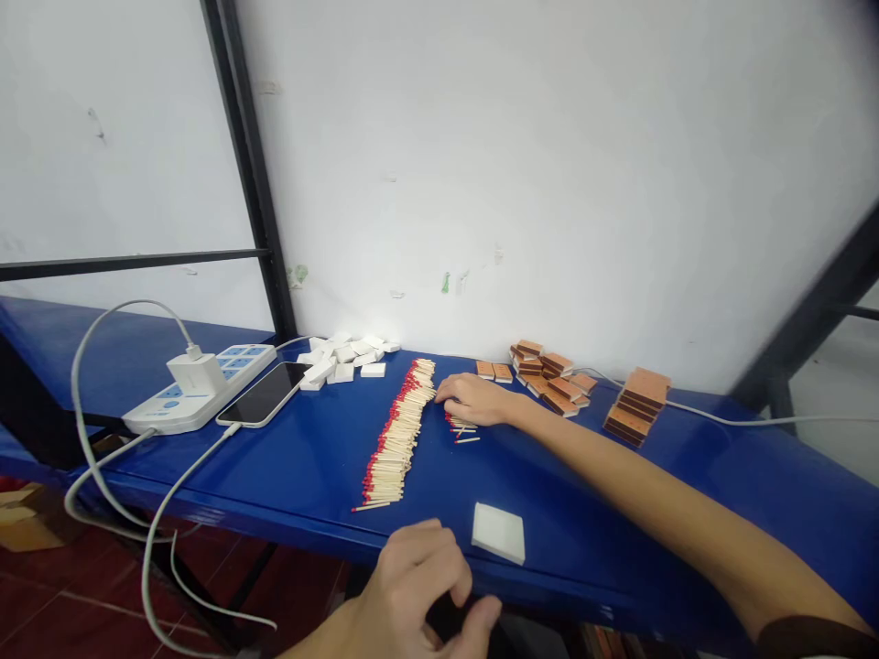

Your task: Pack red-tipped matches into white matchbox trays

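A long row of red-tipped matchsticks (398, 435) lies across the blue table, heads mostly to the left. Just right of its far end, my right hand (473, 400) rests low with fingers bent down and closed. Beneath its palm a small group of matchsticks (461, 425) shows; whatever the fingertips grip is hidden. My left hand (426, 590) hovers at the table's front edge, fingers curled but the thumb apart, with nothing visible between them. Near it on the table lies a flat white box (498, 532).
White small boxes (341, 359) are heaped at the back left. Brown-sided matchboxes (553, 377) lie piled at the back right, beside a stepped stack of brown pieces (637, 405). A phone (265, 395), power strip (199, 389) and loose white cables occupy the left.
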Demonstrator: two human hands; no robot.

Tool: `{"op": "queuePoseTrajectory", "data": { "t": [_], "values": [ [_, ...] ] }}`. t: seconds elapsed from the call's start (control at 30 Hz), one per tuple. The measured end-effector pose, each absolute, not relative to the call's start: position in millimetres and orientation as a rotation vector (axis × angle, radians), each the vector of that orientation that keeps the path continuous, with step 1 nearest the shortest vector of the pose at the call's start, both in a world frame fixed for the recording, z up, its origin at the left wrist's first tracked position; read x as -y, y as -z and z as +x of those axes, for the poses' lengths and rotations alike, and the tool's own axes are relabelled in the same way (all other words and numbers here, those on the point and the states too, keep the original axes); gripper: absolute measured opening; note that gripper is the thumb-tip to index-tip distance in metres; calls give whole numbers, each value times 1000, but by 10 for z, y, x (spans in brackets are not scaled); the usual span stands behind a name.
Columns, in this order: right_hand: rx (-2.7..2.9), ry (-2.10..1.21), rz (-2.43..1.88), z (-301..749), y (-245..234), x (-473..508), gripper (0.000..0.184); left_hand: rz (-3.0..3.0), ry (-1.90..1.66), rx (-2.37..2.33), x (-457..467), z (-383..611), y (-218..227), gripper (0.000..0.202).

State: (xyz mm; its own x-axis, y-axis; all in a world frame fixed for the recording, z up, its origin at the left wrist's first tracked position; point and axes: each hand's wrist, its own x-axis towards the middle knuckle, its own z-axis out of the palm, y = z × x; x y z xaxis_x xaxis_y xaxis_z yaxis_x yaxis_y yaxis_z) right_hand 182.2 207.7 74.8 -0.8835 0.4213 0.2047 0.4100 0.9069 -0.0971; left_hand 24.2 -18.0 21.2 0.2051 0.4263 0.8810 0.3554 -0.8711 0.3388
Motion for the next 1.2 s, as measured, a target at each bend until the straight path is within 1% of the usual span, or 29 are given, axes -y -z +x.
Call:
{"op": "queuePoseTrajectory", "data": {
  "t": [0.13, 0.23, 0.57, 0.73, 0.83, 0.93, 1.1, 1.2],
  "values": [
    [2844, -92, -598, 1774, -758, -2086, 32, 2307, -1753, -826, 226, 246, -79, 32],
    [2835, -98, -592, 1743, -770, -2086, 34, 2356, -1713, -741, 201, 257, -56, 36],
    [2783, -14, -767, 1760, -783, -2065, 25, 2504, -1667, -657, 153, 276, -15, 35],
    [2778, 13, -790, 1726, -771, -2101, 25, 2576, -1596, -681, 146, 259, -12, 35],
    [2773, 18, -762, 1702, -762, -2112, 29, 2595, -1605, -663, 145, 250, -1, 34],
    [2750, 35, -762, 1732, -737, -2104, 28, 2585, -1621, -640, 147, 244, 9, 34],
    [2613, 153, -829, 1951, -721, -2010, 23, 2593, -1612, -660, 152, 235, 20, 33],
    [2493, 224, -862, 2133, -744, -1845, 23, 2609, -1615, -665, 156, 237, 22, 33]
  ]
}}
